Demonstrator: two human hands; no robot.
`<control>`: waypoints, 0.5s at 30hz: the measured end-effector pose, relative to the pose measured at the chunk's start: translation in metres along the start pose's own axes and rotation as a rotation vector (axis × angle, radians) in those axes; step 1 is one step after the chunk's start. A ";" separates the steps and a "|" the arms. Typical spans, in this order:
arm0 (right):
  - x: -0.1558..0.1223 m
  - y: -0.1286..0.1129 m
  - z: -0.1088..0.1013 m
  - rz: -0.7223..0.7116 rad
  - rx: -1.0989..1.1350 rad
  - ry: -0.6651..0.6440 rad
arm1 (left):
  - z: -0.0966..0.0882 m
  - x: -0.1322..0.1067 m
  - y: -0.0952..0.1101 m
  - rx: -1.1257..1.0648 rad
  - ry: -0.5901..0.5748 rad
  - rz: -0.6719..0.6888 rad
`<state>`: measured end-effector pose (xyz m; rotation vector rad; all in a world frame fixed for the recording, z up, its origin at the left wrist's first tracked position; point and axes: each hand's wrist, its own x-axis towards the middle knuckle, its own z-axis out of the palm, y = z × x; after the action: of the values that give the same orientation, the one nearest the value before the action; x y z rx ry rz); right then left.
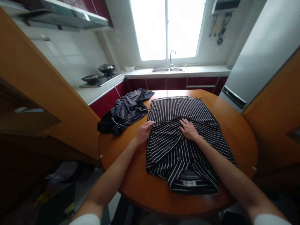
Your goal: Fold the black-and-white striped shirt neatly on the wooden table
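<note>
A black shirt with white stripes (164, 150) lies spread on the round wooden table (133, 190), its collar toward me and its hem toward the window. Both sleeves are folded inward across its front. At the shirt's left edge, my left hand (143, 132) has its fingers closed on the fabric by the folded sleeve. My right hand (188, 129) rests flat on the middle of the shirt, over the sleeve ends, with fingers apart. What lies under the right palm is hidden.
A crumpled heap of dark grey and black clothes (127, 107) sits at the table's far left. Beyond stand a counter with a sink (160, 70), a stove with pans (106, 69), and a fridge (262, 53) at right. Wooden door panels (47, 84) flank the table.
</note>
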<state>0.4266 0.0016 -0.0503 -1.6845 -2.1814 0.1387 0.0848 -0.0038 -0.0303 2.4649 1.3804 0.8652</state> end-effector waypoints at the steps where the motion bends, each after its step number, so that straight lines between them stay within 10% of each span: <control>1: -0.002 0.000 0.005 0.018 -0.026 -0.044 | 0.004 -0.003 0.002 0.049 -0.092 -0.009; 4: -0.004 0.001 0.011 0.047 -0.066 -0.103 | 0.013 -0.011 -0.006 0.182 -0.242 -0.152; 8: -0.002 0.003 0.011 0.042 -0.080 -0.125 | 0.004 -0.002 -0.031 0.175 -0.074 -0.339; 15: -0.002 0.004 0.011 0.043 -0.068 -0.106 | -0.008 0.031 -0.049 0.039 -0.165 -0.080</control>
<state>0.4263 0.0028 -0.0623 -1.8005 -2.2502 0.1704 0.0572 0.0482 -0.0321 2.4280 1.4390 0.6089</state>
